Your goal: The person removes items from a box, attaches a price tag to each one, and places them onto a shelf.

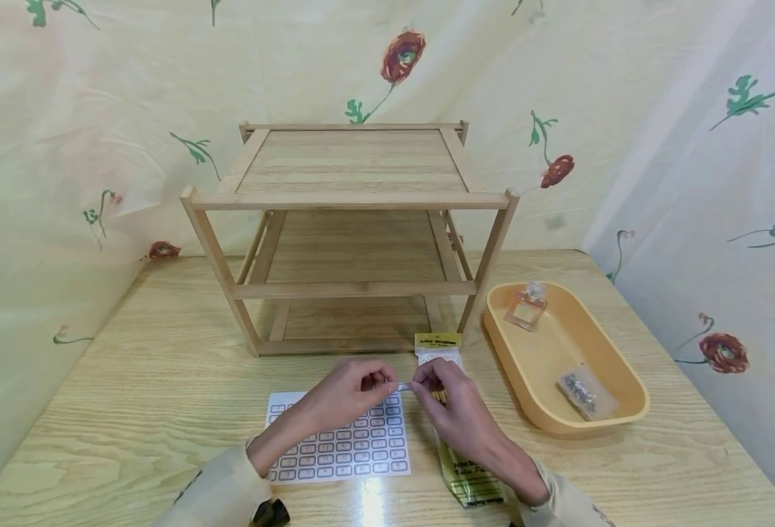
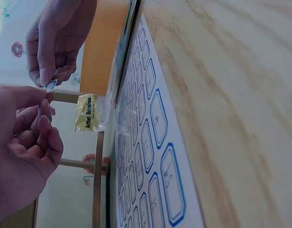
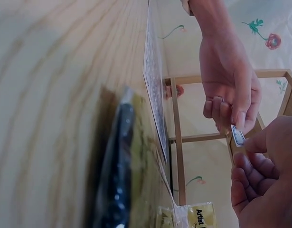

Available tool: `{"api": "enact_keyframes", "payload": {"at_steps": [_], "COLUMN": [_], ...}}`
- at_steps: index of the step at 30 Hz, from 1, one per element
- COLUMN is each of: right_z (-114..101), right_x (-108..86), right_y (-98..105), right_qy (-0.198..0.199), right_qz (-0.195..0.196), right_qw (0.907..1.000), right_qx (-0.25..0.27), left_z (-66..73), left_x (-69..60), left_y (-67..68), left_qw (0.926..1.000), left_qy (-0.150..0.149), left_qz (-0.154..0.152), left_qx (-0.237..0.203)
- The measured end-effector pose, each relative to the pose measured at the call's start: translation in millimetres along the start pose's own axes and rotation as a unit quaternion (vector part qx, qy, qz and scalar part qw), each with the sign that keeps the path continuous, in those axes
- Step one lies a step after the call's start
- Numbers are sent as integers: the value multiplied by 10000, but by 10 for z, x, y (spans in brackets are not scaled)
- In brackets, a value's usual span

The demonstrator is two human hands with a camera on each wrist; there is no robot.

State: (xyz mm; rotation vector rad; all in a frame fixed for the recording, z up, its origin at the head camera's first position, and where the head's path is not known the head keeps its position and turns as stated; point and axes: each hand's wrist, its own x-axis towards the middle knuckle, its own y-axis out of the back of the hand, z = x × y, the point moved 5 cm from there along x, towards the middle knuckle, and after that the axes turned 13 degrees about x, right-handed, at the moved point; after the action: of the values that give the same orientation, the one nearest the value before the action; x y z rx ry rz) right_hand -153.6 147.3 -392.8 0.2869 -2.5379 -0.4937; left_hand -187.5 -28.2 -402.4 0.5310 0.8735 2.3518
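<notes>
A small white label sticker with a dark printed border is held between both hands. My left hand pinches one end of it with thumb and fingertip. At the other end, my right hand pinches it the same way. Both hands are raised above the table, the left one over a sheet of labels printed with rows of blue-bordered frames. Under the right hand and forearm lies a yellow packet of artist brushes, partly covered. In the left wrist view the sticker bridges the two thumbs.
A three-tier wooden rack stands behind the hands. To the right, a yellow tray holds a perfume bottle and a clear bag of small metal pieces. Flowered cloth hangs around the wooden table.
</notes>
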Motion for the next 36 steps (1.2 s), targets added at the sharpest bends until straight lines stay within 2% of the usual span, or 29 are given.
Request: {"api": "enact_keyframes", "payload": {"at_steps": [9,14,21,30,36], "right_z": [41,54,99,124,133], "right_x": [-24,-41,-84,-149,-200], "right_y": [71,95,156,258,308], "right_qy": [-560,-731,-733,-751,-487], "right_qz": [-75,-81,-220,-258,-236], "right_qw": [9984,9973,9969,9968,9985], "right_qx": [29,38,203,56,6], "left_z": [39,61,86,120,151], "left_x": [44,68,124,204,242], "left_y": [-36,-72,-152,-275,-358], "left_qw": [9999,9999,9997,9995,9993], "left_qy": [97,91,122,51,108], "left_qz": [-48,-108,-221,-280,-342], "left_qx": [34,6,-55,-113,-107]}}
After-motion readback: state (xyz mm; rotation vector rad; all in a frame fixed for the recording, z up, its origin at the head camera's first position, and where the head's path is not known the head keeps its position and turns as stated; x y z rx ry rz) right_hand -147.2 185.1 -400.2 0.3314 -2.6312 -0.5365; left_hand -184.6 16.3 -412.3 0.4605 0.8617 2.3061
